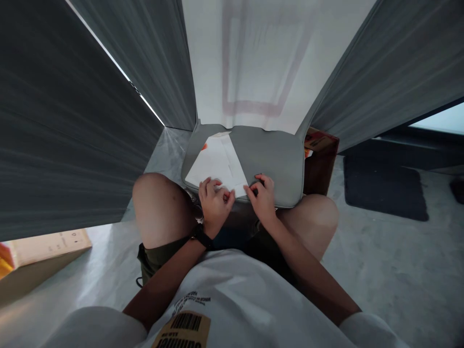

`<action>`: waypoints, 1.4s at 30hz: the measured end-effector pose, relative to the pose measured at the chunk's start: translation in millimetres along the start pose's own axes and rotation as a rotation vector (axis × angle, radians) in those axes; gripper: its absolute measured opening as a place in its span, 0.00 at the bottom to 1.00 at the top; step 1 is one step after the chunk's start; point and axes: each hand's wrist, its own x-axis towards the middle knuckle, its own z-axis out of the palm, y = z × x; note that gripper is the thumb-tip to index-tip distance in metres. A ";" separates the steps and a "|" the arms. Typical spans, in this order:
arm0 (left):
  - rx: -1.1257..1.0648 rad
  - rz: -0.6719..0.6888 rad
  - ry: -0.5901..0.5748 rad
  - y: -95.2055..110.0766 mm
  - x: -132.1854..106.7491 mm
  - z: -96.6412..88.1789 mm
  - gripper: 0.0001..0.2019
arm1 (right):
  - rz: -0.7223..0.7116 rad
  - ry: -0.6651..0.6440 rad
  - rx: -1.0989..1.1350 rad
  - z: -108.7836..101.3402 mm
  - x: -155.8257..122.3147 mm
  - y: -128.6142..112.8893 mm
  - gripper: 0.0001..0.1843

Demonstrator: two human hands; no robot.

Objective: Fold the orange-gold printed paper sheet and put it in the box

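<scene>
A folded sheet of white paper (219, 162) lies on the grey padded seat (275, 159) between my knees, with a small orange mark at its left edge. My left hand (215, 203) has its fingers curled at the paper's near edge, thumb and forefinger closed on that edge. At the paper's near right corner, my right hand (261, 195) pinches the tip between thumb and a finger. The other right fingers are bent above the seat. A dark watch (201, 237) sits on my left wrist.
Beyond the seat stands a white panel (253, 58) with a faint reddish outline. Grey curtains (90, 121) hang on both sides. A cardboard box (321, 159) stands right of the seat, another carton (50, 249) at lower left. A dark mat (384, 188) lies on the floor.
</scene>
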 end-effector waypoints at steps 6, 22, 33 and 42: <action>-0.010 0.001 0.009 -4.5 -4.4 2.3 0.15 | 0.021 0.012 0.019 1.9 -3.1 -3.4 0.16; -0.144 0.544 -0.193 -34.7 -6.4 11.9 0.17 | 0.043 -0.007 0.017 1.4 -3.5 -4.4 0.09; 0.097 0.660 -0.454 -36.2 -10.8 -7.4 0.30 | -0.025 -0.058 -0.005 -5.2 -7.0 -2.5 0.10; 0.120 0.642 -0.452 -37.7 -11.6 -9.2 0.31 | 0.015 -0.013 -0.177 -6.7 -14.8 0.0 0.13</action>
